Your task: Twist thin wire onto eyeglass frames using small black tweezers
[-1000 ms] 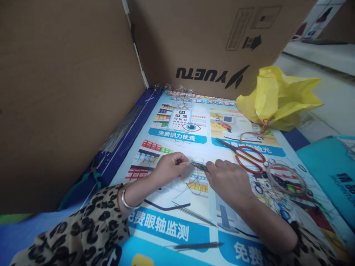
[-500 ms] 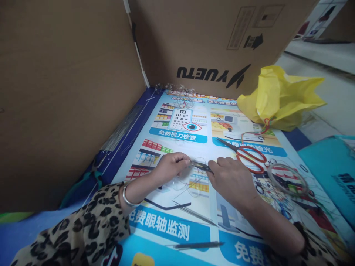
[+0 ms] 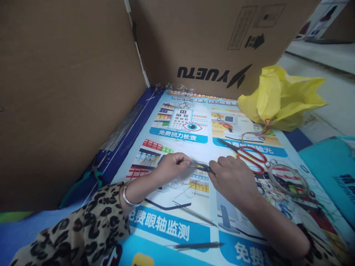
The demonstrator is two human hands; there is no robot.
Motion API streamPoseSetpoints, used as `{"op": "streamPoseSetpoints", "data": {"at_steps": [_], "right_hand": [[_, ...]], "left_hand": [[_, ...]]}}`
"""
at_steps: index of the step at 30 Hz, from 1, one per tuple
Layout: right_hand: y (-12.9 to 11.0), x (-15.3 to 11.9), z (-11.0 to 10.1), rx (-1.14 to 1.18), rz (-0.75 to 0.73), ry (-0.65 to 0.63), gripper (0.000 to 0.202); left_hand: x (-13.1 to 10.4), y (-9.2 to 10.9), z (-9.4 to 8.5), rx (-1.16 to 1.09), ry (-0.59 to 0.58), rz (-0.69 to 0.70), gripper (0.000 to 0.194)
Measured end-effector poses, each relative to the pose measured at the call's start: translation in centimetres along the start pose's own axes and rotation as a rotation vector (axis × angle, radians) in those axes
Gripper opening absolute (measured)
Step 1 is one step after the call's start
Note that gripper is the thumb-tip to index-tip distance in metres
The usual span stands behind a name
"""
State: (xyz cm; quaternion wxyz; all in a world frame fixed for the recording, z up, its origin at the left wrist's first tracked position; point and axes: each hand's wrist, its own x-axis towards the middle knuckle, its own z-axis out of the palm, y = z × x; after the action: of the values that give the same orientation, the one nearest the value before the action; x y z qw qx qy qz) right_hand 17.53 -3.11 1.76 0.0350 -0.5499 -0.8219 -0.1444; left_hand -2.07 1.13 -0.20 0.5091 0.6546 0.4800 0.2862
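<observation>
My right hand (image 3: pixel 234 181) is wrapped round a pair of pliers (image 3: pixel 203 167), whose narrow dark jaws point left; the handles are hidden in the fist. At the jaw tips, my left hand (image 3: pixel 174 166) pinches thumb to fingers on a thin wire (image 3: pixel 180 181). Fine loops of it hang below the fingers over the printed sheet, and its exact path is hard to follow. Just beyond my right hand lie scissors with red-orange handles (image 3: pixel 251 159), blades pointing left. A coil of clear line (image 3: pixel 288 180) rests right of them.
Thin straight rods (image 3: pixel 194 215) and a dark bundle (image 3: pixel 199 245) lie nearer me. Cardboard walls (image 3: pixel 69 92) stand left and behind. A yellow bag (image 3: pixel 277 99) sits back right, a teal packet (image 3: pixel 332 173) at right. Teal-handled pliers (image 3: pixel 94 175) lie left; tangled wire pieces (image 3: pixel 181 88) lie at the back.
Both hands stay almost in place, with the pliers still between them. My right hand and the pliers have shifted very slightly; the wire loops below hang a little differently.
</observation>
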Motion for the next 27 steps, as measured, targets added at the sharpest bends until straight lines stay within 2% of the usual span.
{"op": "streamPoseSetpoints", "data": {"at_steps": [4,6,9,13,15,18,21,27], "right_hand": [[0.1,0.1,0.1,0.041,0.0,0.017,0.02],[0.2,0.2,0.1,0.144,0.046,0.018,0.02],[0.4,0.4,0.1,0.48,0.172,-0.039,0.023],[0.1,0.6,0.1,0.958,0.294,-0.196,0.033],[-0.1,0.5,0.2,1.108,0.345,-0.226,0.028],[-0.4,0.4,0.4,1.27,0.424,-0.204,0.025],[-0.4,0.3,0.3,1.359,0.473,-0.169,0.026],[-0.6,0.5,0.1,1.255,0.509,-0.158,0.022]], "left_hand": [[-0.1,0.3,-0.1,-0.075,-0.023,-0.029,0.021],[-0.1,0.5,-0.1,-0.127,-0.027,-0.041,0.021],[-0.2,0.8,-0.1,-0.205,-0.037,-0.095,0.022],[-0.3,0.9,0.1,-0.24,-0.082,-0.109,0.024],[-0.3,0.9,0.1,-0.23,-0.105,-0.105,0.024],[-0.4,1.0,0.2,-0.204,-0.091,-0.106,0.022],[-0.3,1.1,0.2,-0.166,-0.064,-0.061,0.019],[-0.1,0.5,0.3,-0.17,-0.088,-0.007,0.016]]}}
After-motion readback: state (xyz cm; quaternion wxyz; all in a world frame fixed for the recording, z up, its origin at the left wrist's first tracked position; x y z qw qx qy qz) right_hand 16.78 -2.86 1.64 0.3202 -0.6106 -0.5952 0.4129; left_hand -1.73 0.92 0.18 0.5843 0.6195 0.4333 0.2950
